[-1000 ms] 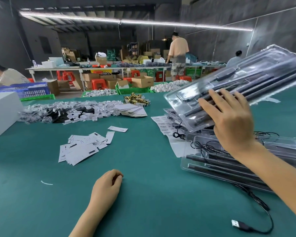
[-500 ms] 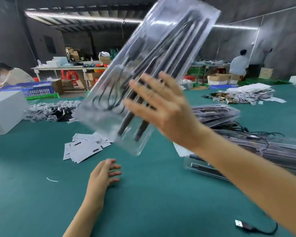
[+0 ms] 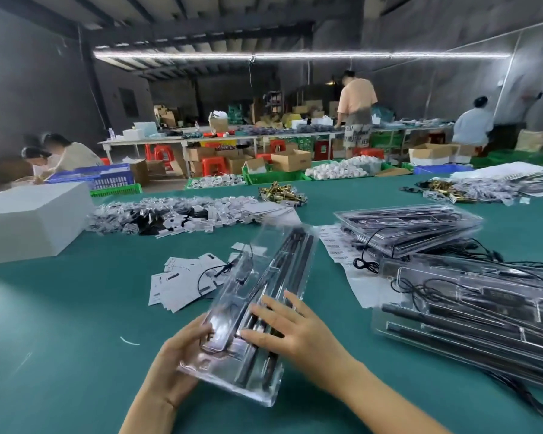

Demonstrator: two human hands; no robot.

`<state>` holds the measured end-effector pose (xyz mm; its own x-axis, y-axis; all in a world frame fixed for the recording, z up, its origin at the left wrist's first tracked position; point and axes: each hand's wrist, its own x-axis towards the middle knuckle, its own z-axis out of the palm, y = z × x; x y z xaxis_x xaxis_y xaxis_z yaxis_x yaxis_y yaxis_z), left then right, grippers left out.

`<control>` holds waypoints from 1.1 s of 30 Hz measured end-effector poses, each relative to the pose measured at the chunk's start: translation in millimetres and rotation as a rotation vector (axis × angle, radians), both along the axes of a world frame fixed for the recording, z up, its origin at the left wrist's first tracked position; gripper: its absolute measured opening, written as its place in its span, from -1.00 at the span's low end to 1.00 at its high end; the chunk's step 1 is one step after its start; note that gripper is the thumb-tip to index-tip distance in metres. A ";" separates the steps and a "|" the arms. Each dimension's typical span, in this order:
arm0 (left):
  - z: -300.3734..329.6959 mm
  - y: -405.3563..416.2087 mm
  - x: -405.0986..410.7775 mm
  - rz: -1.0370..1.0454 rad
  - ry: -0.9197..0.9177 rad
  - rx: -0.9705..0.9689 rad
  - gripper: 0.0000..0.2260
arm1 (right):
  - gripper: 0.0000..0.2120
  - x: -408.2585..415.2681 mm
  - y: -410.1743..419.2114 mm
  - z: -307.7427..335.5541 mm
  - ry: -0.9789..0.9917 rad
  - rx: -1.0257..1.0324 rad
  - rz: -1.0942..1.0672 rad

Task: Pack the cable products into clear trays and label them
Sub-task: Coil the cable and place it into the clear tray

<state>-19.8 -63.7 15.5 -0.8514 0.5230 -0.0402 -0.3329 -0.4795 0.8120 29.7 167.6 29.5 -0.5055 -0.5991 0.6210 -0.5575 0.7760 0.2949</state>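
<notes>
Item, left of our grip: white box (image 3: 29, 220), then loose paper labels (image 3: 182, 285) lying on the green table (image 3: 60, 339), just beyond the tray's far left side.

Item, at the grip: clear tray (image 3: 257, 311), packed with black rods and a thin cable. Our left hand (image 3: 177, 364) cups the near left corner from beneath, thumb curled over the rim. Our right hand (image 3: 292, 332) lies flat on top, fingers straight, pressing down (not clasping). The tray's long axis runs away from us, leaning right; its near end is lifted, its far end is low near the labels.

Item, right of the grip: filled trays (image 3: 470, 305), stacked, well apart.

We judge labelling comes next; the left hand is nearer the labels.
</notes>
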 end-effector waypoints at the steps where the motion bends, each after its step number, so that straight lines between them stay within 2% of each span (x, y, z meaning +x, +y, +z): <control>1: 2.9 4.1 1.9 -0.039 0.034 -0.022 -0.60 | -0.39 -0.8 4.0 -4.5 -0.046 -0.056 -0.059; 3: 5.4 13.4 4.9 -0.061 0.051 -0.043 -0.63 | -0.16 -1.0 9.8 -10.3 -0.198 -0.302 -0.212; 4: 5.5 19.0 6.2 -0.035 0.033 -0.069 -0.65 | -0.12 -1.5 11.9 -12.6 -0.279 -0.447 -0.286; 5: 5.4 24.8 7.9 -0.008 0.008 -0.084 -0.67 | -0.13 -1.1 12.8 -13.2 -0.378 -0.570 -0.349; 7: 4.4 36.8 12.0 0.036 -0.038 -0.076 -0.67 | -0.29 -1.8 16.6 -15.9 -0.523 -0.805 -0.390; 9: 4.8 48.0 17.9 0.086 -0.072 -0.042 -0.66 | -0.57 0.1 19.5 -16.8 -0.566 -1.126 -0.382; 10: 5.9 52.8 21.1 0.106 -0.086 -0.011 -0.66 | -0.67 2.7 18.1 -13.5 -0.661 -1.340 -0.354; 11: 6.7 57.2 23.6 0.122 -0.102 0.024 -0.66 | -0.67 3.8 15.9 -9.1 -0.828 -1.571 -0.282; 12: 6.7 61.0 25.7 0.140 -0.114 0.053 -0.66 | -0.59 3.9 15.4 -7.2 -1.028 -1.793 -0.161; 13: 5.8 63.9 27.2 0.161 -0.116 0.069 -0.65 | -0.51 6.1 16.2 -4.2 -1.224 -1.928 -0.018; 15: 3.9 67.0 28.9 0.202 -0.079 0.067 -0.63 | -0.51 9.9 18.2 3.1 -1.519 -1.889 0.222; 17: 1.7 67.7 28.7 0.232 -0.028 0.045 -0.60 | -0.50 12.1 19.9 5.1 -1.580 -1.798 0.317; 20: 2.4 66.2 30.4 0.215 -0.006 0.022 -0.49 | -0.36 10.2 27.5 3.9 -1.482 -1.755 0.248; 23: 2.6 63.7 29.9 0.163 -0.022 0.106 -0.36 | -0.40 11.0 40.0 9.4 -1.317 -1.607 0.260; 27: 6.1 57.9 24.0 0.188 -0.085 0.245 -0.11 | -0.42 13.5 63.1 22.0 -1.231 -1.453 0.398; 30: 10.3 49.0 16.6 0.239 -0.100 0.300 -0.16 | -0.46 9.9 78.8 24.7 -1.110 -1.594 0.472; 33: 13.8 37.6 10.6 0.302 -0.116 0.308 -0.46 | -0.59 8.2 88.6 21.9 -1.082 -1.807 0.494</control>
<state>-9.1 -26.1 29.3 -0.9668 0.2543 -0.0262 -0.2217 -0.7827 0.5816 37.9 256.2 51.4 -0.9861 -0.0039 0.1663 -0.1470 -0.4475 -0.8821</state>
